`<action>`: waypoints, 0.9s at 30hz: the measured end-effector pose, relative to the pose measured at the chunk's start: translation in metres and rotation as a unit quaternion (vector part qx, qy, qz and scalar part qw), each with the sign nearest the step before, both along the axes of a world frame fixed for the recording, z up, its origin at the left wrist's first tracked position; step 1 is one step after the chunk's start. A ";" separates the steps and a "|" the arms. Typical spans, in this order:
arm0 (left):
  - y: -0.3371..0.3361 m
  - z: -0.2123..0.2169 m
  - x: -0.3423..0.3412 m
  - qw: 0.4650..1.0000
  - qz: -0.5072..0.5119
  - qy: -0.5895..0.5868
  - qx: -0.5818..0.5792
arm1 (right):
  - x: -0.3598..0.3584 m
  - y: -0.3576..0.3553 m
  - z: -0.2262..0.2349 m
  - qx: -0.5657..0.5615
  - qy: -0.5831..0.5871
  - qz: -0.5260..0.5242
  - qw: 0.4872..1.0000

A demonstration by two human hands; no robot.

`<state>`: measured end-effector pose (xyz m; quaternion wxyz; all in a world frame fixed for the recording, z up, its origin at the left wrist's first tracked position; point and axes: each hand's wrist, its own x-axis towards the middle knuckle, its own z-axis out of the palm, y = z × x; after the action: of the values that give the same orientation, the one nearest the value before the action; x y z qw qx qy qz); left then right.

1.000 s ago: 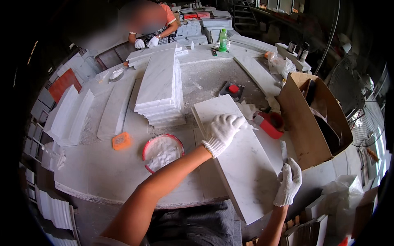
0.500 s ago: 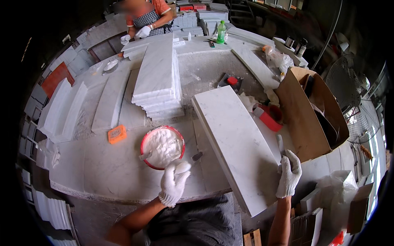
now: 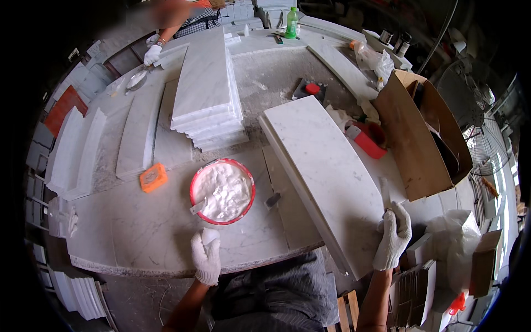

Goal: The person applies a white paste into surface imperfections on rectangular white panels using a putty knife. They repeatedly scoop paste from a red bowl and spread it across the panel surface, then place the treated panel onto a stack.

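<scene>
Marble slab [image 3: 321, 177] lay slantwise on the pale table [image 3: 138, 238], running from eleven o'clock to five, its near end reaching past the table's front edge. Counting hours from the slab's middle, a co-worker [image 3: 194, 23] stood at the far side toward eleven, cut off by the upper border. At ten o'clock rose a stack of slabs [image 3: 204, 83]; at two stood an open cardboard box [image 3: 409, 144]. A red-rimmed tub [image 3: 224, 191] of white paste sat at nine, and a green bottle [image 3: 291, 25] upright near twelve.

Both hands were gloved. The left hand [image 3: 207, 258] was just off the tub's six o'clock side, thumb and fingers close together; whether it pinched anything could not be told. The right hand [image 3: 394, 238] was beside the slab at four, fingers bent toward the thumb; whether it gripped the slab's edge or the pale strip [image 3: 384, 191] just above it could not be told.

An orange block [image 3: 154, 177] lay at the tub's nine o'clock, and a small dark blade [image 3: 272, 200] at its three.
</scene>
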<state>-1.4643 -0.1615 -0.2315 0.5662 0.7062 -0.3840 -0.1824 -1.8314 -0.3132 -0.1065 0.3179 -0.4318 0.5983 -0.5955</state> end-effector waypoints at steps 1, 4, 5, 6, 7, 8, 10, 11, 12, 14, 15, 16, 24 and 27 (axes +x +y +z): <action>-0.001 -0.001 -0.001 1.000 -0.004 -0.001 0.002 | 0.007 0.008 0.000 0.008 0.002 -0.004 1.000; 0.002 -0.002 0.001 1.000 -0.013 -0.021 0.006 | 0.023 0.018 -0.004 0.014 0.050 0.022 0.998; 0.002 -0.002 0.001 1.000 -0.013 -0.026 0.008 | 0.025 0.019 -0.003 0.016 0.052 0.023 0.998; 0.002 -0.001 0.002 0.999 -0.013 -0.031 0.010 | 0.029 0.020 0.001 0.033 0.035 0.032 0.998; 0.002 -0.001 0.003 0.999 -0.013 -0.037 0.011 | 0.034 0.022 0.005 0.049 0.017 0.041 0.998; 0.003 -0.002 0.003 0.999 -0.014 -0.037 0.016 | 0.038 0.025 0.008 0.065 -0.001 0.049 0.997; 0.004 -0.005 0.004 0.999 -0.015 -0.039 0.024 | 0.052 0.034 0.007 0.036 -0.002 0.098 0.995; 0.003 -0.004 0.003 0.998 -0.008 -0.053 0.025 | 0.058 0.039 0.004 0.011 0.016 0.124 0.992; 0.001 -0.003 0.001 0.997 -0.008 -0.068 0.027 | 0.065 0.045 0.000 -0.012 0.034 0.144 0.989; 0.000 -0.006 0.001 0.996 0.002 -0.080 0.044 | 0.084 0.048 0.004 -0.022 0.088 0.195 0.977; -0.001 -0.003 -0.001 0.998 0.004 -0.060 0.036 | 0.091 0.046 0.010 -0.037 0.126 0.205 0.970; -0.002 -0.001 -0.003 0.999 0.006 -0.040 0.029 | 0.097 0.045 0.014 -0.050 0.164 0.215 0.962; -0.001 -0.006 0.004 0.999 -0.014 -0.045 0.010 | 0.124 0.066 -0.007 0.022 -0.012 0.317 0.948; -0.002 -0.003 0.003 0.999 -0.016 -0.038 0.013 | 0.130 0.071 -0.010 0.067 -0.031 0.340 0.938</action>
<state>-1.4613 -0.1636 -0.2343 0.5388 0.7140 -0.4137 -0.1694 -1.7018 -0.2422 -0.1160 0.5482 -0.5681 0.4442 -0.4235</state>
